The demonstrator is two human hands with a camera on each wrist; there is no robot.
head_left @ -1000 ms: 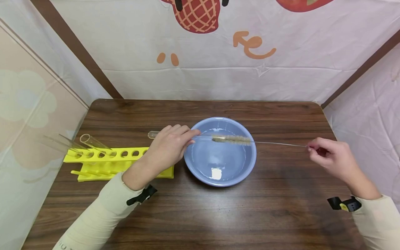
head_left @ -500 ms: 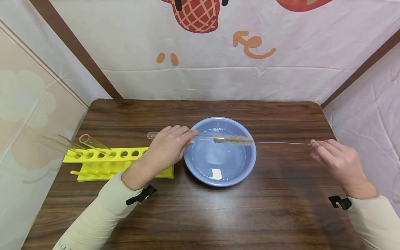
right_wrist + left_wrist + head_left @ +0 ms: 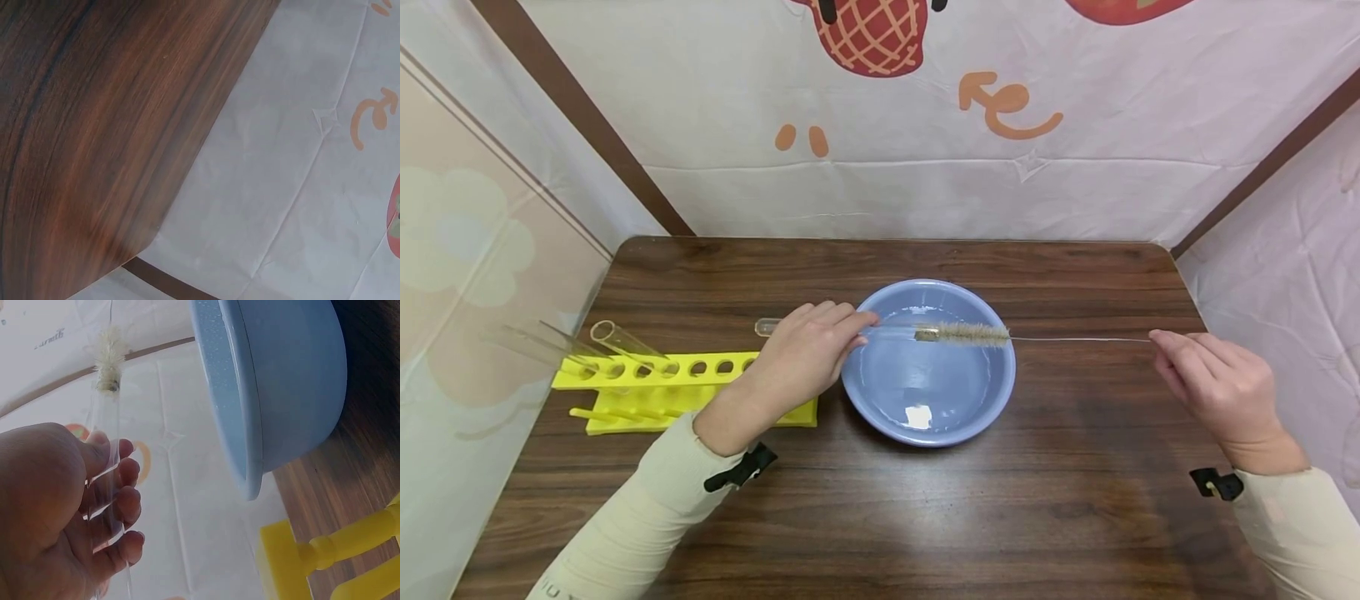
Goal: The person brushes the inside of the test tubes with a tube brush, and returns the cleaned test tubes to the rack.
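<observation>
My left hand point(image 3: 797, 350) grips a clear glass test tube point(image 3: 106, 425), its fingers wrapped round the glass in the left wrist view. The rounded end pokes out left of the hand; the mouth points right, over the blue basin point(image 3: 925, 440). A test tube brush point(image 3: 972, 335) has its tip inside the mouth, while most of its pale bristles are outside. Far to the right, my right hand point(image 3: 1221, 387) pinches the end of the brush's thin wire handle point(image 3: 1082, 339), back of the hand upward. The right wrist view shows neither hand nor brush.
Left of the basin stands a yellow test tube rack point(image 3: 692, 398), partly behind the left forearm. Several glass tubes lean in its left holes, one wide tube point(image 3: 625, 342) among them. Water lies in the basin. A printed cloth point(image 3: 880, 200) hangs behind the wooden table point(image 3: 1075, 517).
The right hand has turned over, from thumb and fingers showing to its back showing, and shifted slightly right and up. The brush has slid a little out of the tube. The left hand stays put.
</observation>
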